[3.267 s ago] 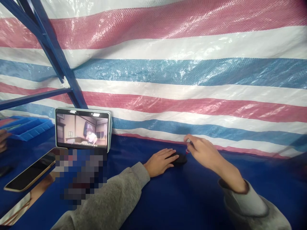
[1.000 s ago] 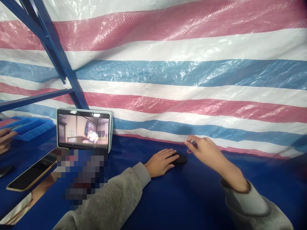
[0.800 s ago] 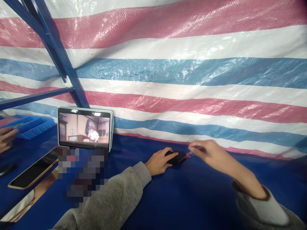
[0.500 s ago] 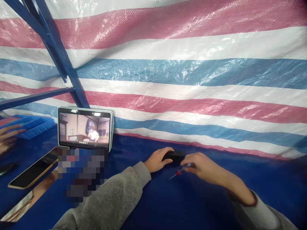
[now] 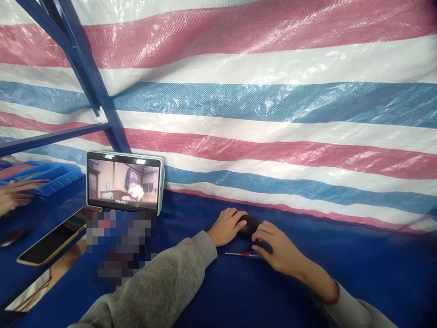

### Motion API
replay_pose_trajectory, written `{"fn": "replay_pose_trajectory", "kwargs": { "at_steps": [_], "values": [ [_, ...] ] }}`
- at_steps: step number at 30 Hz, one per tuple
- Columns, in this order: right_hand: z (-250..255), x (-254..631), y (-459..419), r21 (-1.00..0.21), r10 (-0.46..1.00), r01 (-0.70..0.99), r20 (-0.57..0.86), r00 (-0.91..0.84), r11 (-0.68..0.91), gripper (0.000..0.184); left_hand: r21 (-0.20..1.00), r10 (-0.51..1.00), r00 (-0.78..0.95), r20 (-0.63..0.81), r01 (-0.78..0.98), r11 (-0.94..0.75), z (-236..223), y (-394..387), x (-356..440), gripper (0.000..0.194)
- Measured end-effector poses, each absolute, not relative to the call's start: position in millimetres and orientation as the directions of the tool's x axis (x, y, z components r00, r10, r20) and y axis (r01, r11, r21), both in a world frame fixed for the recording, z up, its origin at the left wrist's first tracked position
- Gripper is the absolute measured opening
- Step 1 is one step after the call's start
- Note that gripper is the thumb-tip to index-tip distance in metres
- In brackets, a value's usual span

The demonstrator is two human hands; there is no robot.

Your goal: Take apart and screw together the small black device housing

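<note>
My left hand (image 5: 227, 226) is closed around the left end of a black computer mouse (image 5: 250, 225) on the blue table. My right hand (image 5: 278, 248) is at the mouse's right end, fingers bent and touching it. Its thumb stands apart from the fingers, leaving a gap. Just below the mouse, a small screwdriver (image 5: 243, 254) with a thin metal shaft and a red collar lies flat, its tip pointing left. The end of its handle is hidden beside my right thumb.
A tablet (image 5: 123, 182) playing a cartoon stands left against the striped sheet (image 5: 273, 105). Nearby are a phone (image 5: 56, 237), a blue compartment tray (image 5: 64, 177), a second black mouse (image 5: 13, 237) and another person's hand (image 5: 17, 196). Pixelation covers one area beside the phone.
The screwdriver, previously in my right hand with its tip angled down, now lies on the table. My right hand has moved left and its fingers touch the mouse.
</note>
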State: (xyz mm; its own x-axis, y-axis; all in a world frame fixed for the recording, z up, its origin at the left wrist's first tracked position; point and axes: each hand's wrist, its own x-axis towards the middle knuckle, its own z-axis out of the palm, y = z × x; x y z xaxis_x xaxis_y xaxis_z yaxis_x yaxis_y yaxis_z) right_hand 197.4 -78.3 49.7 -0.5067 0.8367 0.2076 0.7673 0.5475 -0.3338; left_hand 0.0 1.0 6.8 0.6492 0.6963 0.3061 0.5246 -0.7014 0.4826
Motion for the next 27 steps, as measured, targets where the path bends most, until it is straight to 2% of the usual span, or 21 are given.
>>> {"fn": "replay_pose_trajectory", "kwargs": {
  "at_steps": [2,4,6,10,16,20,27],
  "values": [
    [41,199,-76,-0.332,0.848,0.802,0.38,-0.368,0.497,0.019,0.461,0.681,0.664,0.309,0.522,-0.718,6,1,0,0.037],
    [29,200,-74,-0.342,0.855,0.831,0.442,-0.27,0.439,0.029,0.449,0.673,0.672,0.309,0.52,-0.726,4,1,0,0.039],
    [18,200,-72,-0.361,0.869,0.84,0.437,-0.232,0.406,0.034,0.441,0.662,0.682,0.31,0.514,-0.736,2,2,-1,0.041],
    [5,200,-71,-0.433,0.894,0.826,0.412,-0.174,0.36,0.032,0.435,0.636,0.699,0.326,0.486,-0.758,0,3,-1,0.041],
    [-4,202,-68,-0.52,0.885,0.768,0.447,-0.129,0.375,0.03,0.48,0.639,0.643,0.421,0.44,-0.759,2,1,-2,0.026],
    [-7,203,-68,-0.547,0.89,0.749,0.44,-0.124,0.375,0.03,0.491,0.629,0.594,0.502,0.403,-0.772,-1,2,-3,0.015],
    [-6,204,-69,-0.55,0.898,0.75,0.42,-0.132,0.368,0.029,0.48,0.58,0.538,0.612,0.33,-0.813,-5,3,-1,0.016]
  ]
}}
